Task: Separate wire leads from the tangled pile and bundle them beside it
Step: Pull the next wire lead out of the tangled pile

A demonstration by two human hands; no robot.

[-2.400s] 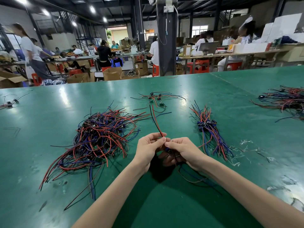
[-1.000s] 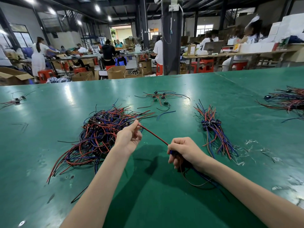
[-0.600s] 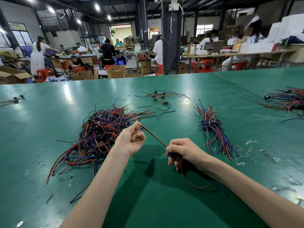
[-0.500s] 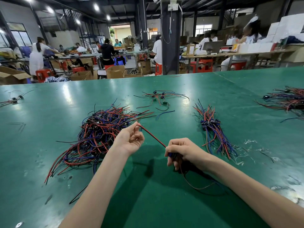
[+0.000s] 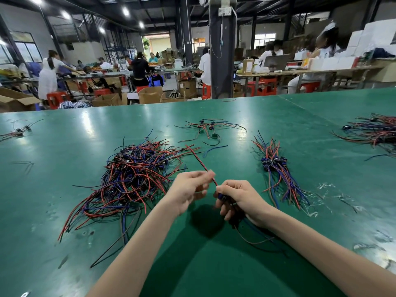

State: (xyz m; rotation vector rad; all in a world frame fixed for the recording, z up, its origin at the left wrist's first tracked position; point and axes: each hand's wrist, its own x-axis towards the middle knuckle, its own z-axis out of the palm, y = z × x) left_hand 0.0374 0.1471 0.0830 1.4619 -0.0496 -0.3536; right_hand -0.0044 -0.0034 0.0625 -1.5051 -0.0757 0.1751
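Green bench fills the lower frame, with workers at tables in the workshop behind. At the far left edge lies a small cluster of leads. Left of centre sprawls the tangled pile of red, blue and black wires. Just right of it the left hand, blurred, pinches a red-and-black lead between thumb and fingertips; the lead slants up and left past the pile's edge. The right hand, close beside, is curled round the lead's lower end at a dark blue connector, loose wires trailing under the wrist. Right of centre lies the sorted bundle, apart from the pile. Another heap sits at the right edge.
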